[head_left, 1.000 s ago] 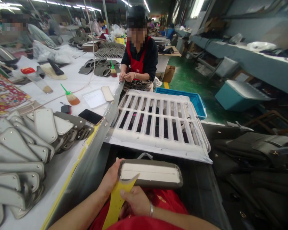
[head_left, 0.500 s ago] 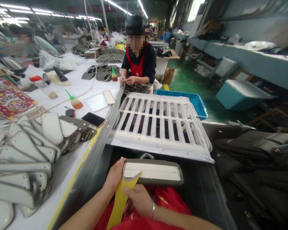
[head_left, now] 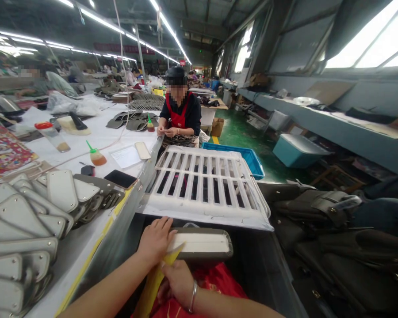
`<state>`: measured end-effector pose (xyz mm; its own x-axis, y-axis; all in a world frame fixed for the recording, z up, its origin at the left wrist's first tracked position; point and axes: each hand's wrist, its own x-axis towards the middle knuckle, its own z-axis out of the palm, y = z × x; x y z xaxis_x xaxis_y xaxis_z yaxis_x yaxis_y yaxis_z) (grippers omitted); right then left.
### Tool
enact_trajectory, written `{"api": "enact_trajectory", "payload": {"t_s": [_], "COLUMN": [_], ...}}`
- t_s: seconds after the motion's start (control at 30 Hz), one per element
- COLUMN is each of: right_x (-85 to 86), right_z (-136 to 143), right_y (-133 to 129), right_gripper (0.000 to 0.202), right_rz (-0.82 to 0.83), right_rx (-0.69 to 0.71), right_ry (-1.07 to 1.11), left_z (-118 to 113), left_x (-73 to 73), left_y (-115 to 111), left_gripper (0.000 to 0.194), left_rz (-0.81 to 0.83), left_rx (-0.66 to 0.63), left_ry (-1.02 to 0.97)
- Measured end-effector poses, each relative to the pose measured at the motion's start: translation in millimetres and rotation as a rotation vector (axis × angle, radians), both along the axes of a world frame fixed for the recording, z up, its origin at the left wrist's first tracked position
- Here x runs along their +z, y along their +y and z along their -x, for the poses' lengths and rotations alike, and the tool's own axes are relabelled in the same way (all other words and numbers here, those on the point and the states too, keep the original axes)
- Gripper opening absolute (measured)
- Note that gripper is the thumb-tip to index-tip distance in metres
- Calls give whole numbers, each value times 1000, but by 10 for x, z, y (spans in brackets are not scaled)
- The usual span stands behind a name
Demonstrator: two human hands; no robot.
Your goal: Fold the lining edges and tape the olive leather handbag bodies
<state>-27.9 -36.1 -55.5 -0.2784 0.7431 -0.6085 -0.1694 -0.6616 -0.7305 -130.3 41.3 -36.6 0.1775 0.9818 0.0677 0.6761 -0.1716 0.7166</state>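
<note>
My left hand (head_left: 156,240) grips the left end of a long, dark grey piece with rounded corners and a white face (head_left: 199,243), its fingers bent over the far edge. My right hand (head_left: 179,282) is closed on a yellow strip (head_left: 149,291), thumb on top. The strip's pointed upper end rests against the white face beside my left fingers. Its lower end runs down over my red apron (head_left: 215,282). Part of the strip and the left end of the grey piece are hidden by my hands.
Beyond my hands stands a white slatted rack (head_left: 205,181). Grey riveted pieces (head_left: 23,221) pile up on the left table, near a phone (head_left: 120,178) and a glue bottle (head_left: 97,154). A co-worker (head_left: 179,106) sits ahead. Dark bags (head_left: 348,251) lie at right.
The view has tilted up and shifted right. My left hand has moved further over the grey piece's end, covering more of it. The yellow strip has turned more edge-on, still held in my right hand.
</note>
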Motion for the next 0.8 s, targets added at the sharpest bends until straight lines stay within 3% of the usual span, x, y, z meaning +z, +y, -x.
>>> {"api": "enact_trajectory", "payload": {"t_s": [0.1,0.33,0.5,0.6,0.7,0.8], "right_x": [11,25,15,34,98,208], "right_z": [-67,-150,-144,-314,-609,-778], "right_y": [4,106,68,-87,-261,-356], "right_gripper": [36,33,31,40,50,52], "right_rz": [29,44,39,-20,-163,-266], "right_rx": [20,76,46,29,-61,-70], "right_ry": [-3,-17,-13,35,-41,-110], "left_z": [-109,-172,-223,-86,216,481], "left_x": [-22,-98,-80,-70,-53,-42], "left_y": [29,124,213,213,20,-447], "left_gripper": [40,44,41,53,71,73], "left_rz": [-65,9,58,125,177,216], "left_rx": [-90,2,26,77,219,354], "left_ry": [140,199,57,-139,-358,-534]}}
